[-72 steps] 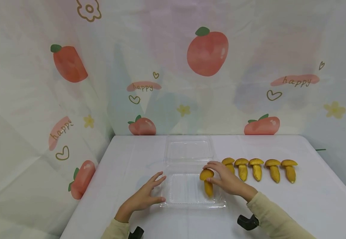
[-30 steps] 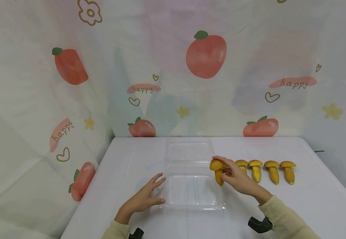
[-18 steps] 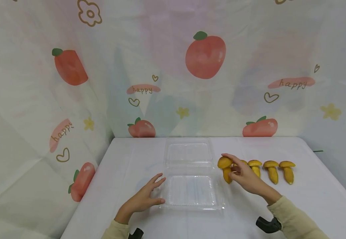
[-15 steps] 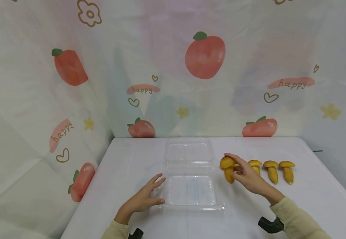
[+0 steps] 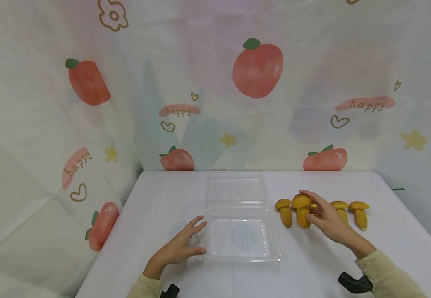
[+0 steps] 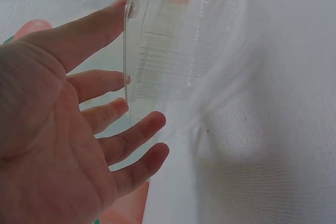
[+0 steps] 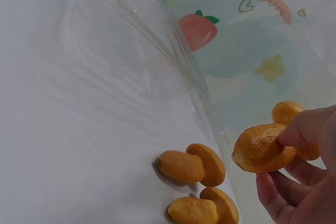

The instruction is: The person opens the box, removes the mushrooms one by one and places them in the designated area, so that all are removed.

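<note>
My right hand pinches a yellow-brown mushroom between thumb and fingers, cap up in the head view. In the right wrist view this mushroom is raised above two others lying on the table. A row of such mushrooms lies on the right, partly hidden behind my hand. A clear plastic clamshell box stands open in the middle, its lid folded back. My left hand is spread at the box's left edge; in the left wrist view the thumb touches its rim.
The white-covered table is backed by a fruit-print cloth, which also hangs along the left side. A black device part sticks out below the right sleeve.
My right hand has carried the mushroom rightward from over the box to above the row. The row's leftmost mushroom is now uncovered. My left hand has stayed in place.
</note>
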Demonstrator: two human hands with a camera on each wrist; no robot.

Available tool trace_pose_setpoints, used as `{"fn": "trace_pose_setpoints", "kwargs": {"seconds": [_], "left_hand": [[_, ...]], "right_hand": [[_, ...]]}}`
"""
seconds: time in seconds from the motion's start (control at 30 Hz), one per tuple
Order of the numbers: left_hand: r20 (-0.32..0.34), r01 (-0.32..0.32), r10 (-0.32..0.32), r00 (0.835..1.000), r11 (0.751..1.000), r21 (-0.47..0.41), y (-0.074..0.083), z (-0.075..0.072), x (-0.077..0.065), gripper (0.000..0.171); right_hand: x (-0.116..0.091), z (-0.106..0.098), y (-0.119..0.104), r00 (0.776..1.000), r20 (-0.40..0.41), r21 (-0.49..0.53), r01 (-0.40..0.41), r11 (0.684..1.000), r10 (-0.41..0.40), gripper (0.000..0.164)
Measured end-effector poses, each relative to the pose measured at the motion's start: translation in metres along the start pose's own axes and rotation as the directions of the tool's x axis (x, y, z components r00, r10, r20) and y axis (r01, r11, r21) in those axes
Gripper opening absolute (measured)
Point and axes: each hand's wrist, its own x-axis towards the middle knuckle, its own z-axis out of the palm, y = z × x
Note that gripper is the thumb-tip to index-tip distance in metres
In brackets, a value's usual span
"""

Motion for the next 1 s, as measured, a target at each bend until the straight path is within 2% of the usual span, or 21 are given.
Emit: {"fn": "trace_pose_setpoints", "kwargs": {"seconds": [0.17,0.5,0.73,1.0], "left_hand": [[0.001,-0.01,0.01,1.0,1.0,0.006,0.001,-0.002,0.001,0.08],[-0.005,-0.014,0.014,1.0,1.0,-0.001,0.001,-0.002,0.002,0.08],[-0.006,-0.004,0.004,1.0,1.0,-0.002,0.001,-0.001,0.002,0.08],[-0.012,0.007,-0.007,1.0,1.0,-0.013,0.0,0.0,0.001,0.08]], "right_hand": [[-0.007,-0.013,0.007,0.999,-0.02,-0.052,-0.035,0.998,0.034,0.064],[-0.022,-0.034,0.029,0.994,-0.101,-0.105,-0.04,0.994,0.029,0.062],[-0.031,-0.044,0.037,0.99,-0.112,-0.128,-0.104,0.986,0.09,0.063],[-0.035,-0.056,0.045,0.983,-0.146,-0.198,-0.137,0.971,0.109,0.062]]}}
